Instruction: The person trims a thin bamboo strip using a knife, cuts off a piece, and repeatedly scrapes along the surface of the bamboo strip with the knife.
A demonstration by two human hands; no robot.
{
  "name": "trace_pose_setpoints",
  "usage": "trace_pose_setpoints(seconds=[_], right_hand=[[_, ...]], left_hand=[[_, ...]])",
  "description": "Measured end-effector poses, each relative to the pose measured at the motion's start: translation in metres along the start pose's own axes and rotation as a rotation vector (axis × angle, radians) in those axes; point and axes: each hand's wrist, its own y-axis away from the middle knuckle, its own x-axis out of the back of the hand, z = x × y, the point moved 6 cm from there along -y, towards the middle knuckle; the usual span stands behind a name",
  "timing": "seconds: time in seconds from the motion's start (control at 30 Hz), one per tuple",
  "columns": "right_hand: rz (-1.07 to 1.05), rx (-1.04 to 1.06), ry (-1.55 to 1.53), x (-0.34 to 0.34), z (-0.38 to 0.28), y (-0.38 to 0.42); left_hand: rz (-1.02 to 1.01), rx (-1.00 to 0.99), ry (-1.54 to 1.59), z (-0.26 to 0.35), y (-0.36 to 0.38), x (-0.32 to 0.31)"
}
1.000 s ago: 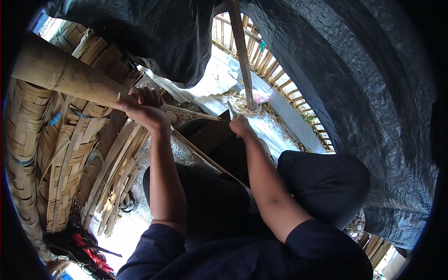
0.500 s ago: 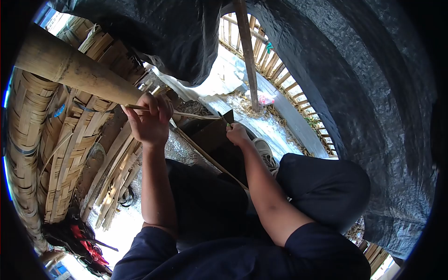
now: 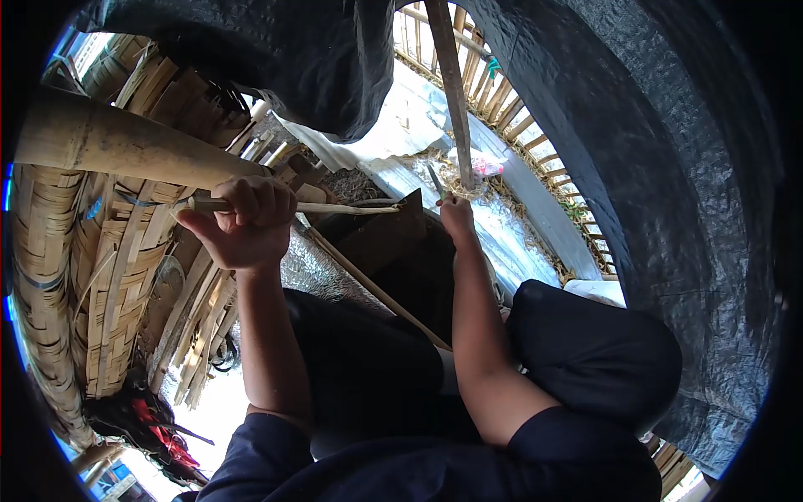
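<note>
My left hand (image 3: 251, 219) is closed around a thin bamboo stick (image 3: 350, 208), which runs out to the right of the fist. Its far end reaches a dark, pointed board (image 3: 400, 230) between my legs. A short end of the stick pokes out past my thumb. In my right hand (image 3: 457, 220) is a knife (image 3: 435, 180), its blade pointing up and away from me, apart from the stick. A bit of green shows at the knife's handle, and the rest of the grip is hidden by my fingers.
A thick bamboo pole (image 3: 138, 146) crosses at the left above woven bamboo panels (image 3: 138, 276). Loose bamboo strips (image 3: 201, 326) lean below. Black sheeting (image 3: 669, 184) hangs at the right, and a wooden post (image 3: 456, 100) stands ahead by a bamboo fence (image 3: 535, 142).
My right hand has swung the knife away from the stick, forward and to the right. My left hand, still gripping the stick, has shifted slightly left.
</note>
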Motion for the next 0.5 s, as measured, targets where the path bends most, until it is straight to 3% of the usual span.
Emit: trace_pose_setpoints(seconds=[0.03, 0.1, 0.5], right_hand=[[0.009, 0.002, 0.004, 0.001, 0.001, -0.002], [0.028, 0.023, 0.015, 0.001, 0.002, -0.004], [-0.019, 0.011, -0.013, 0.000, 0.010, -0.005]], left_hand=[[0.002, 0.006, -0.001, 0.000, -0.002, 0.001], [-0.196, 0.007, 0.071, -0.001, -0.007, -0.008], [-0.115, 0.029, 0.004, -0.032, -0.023, 0.002]])
